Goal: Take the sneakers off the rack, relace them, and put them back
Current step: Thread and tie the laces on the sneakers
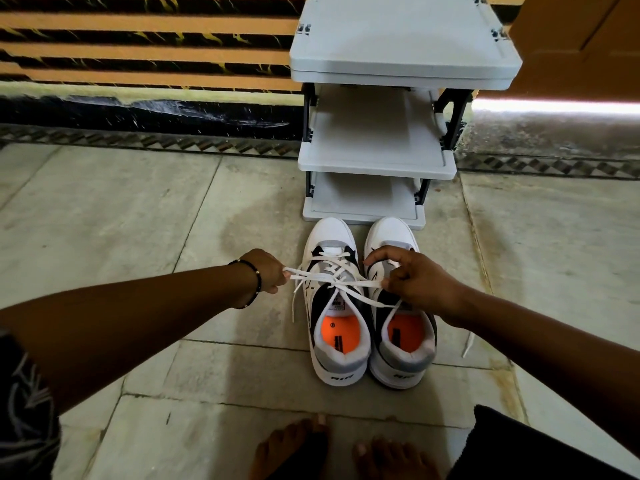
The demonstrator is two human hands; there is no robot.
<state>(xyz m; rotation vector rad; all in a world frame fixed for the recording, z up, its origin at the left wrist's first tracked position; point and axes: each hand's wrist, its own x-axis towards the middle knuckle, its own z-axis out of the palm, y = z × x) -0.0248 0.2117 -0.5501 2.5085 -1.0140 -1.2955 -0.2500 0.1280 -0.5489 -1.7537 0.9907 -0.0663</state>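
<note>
Bare feet (346, 452) sit at the bottom edge on the floor (138, 209), which is laid in large pale stone slabs with thin dark joints and a patterned border strip along the striped wall (138, 46).

Against that wall stands the rack (377, 161), grey plastic with three flat rectangular shelves on black side hinges; none of the shelves visible holds anything.

Just in front of its lowest shelf the two sneakers (337, 306) stand side by side on the floor, touching, toes toward the rack. They are white with black and grey panels, padded grey collars and bright orange insoles showing inside their openings.

Over the left sneaker, the left hand (268, 271), a beaded bracelet (254, 280) on its wrist, is closed in a fist around one end of the flat white lace (332, 282). The right hand (415, 282), lying over the right sneaker, pinches the other end between thumb and fingers. Pulled sideways between them, the lace is crossed above the tongue. A loose lace tip (467, 344) lies on the floor beside the right sneaker.
</note>
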